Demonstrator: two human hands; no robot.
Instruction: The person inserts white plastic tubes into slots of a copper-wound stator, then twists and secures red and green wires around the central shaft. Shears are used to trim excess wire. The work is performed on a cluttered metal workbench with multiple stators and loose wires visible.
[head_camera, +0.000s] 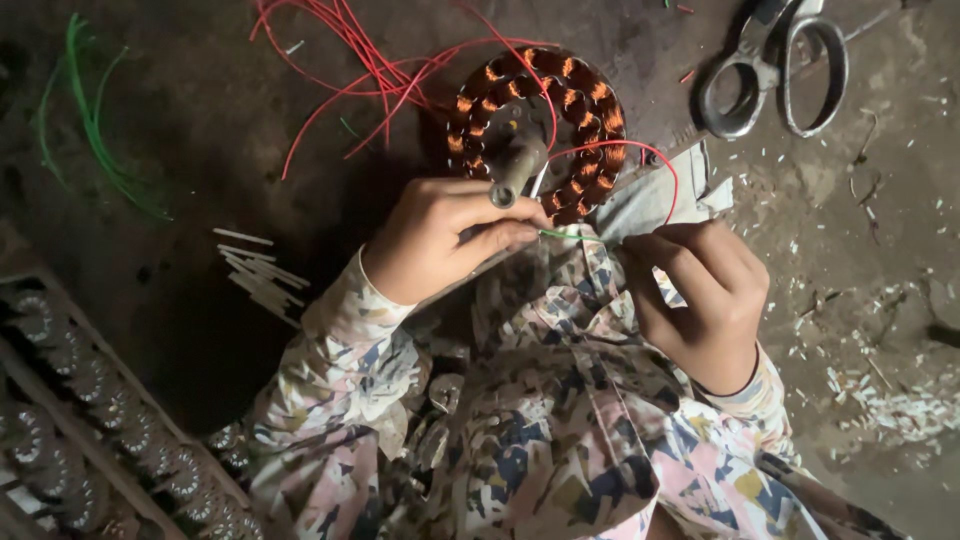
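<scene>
A round motor stator (537, 132) with copper-coloured coils and a metal shaft lies on the dark floor just beyond my hands. My left hand (445, 235) is closed around the stator's near edge, its fingertips pinching a thin green wire (572, 236). My right hand (700, 295) pinches the other end of that green wire, next to a red wire (640, 150) that loops from the coils. Both sleeves carry a pale patterned print.
Large metal scissors (775, 65) lie at the top right. Loose red wires (360, 70) spread at the top, green wires (90, 120) at the top left. Small white sleeve pieces (260, 275) lie on the floor. Several wound stators (90, 420) fill a rack at the bottom left.
</scene>
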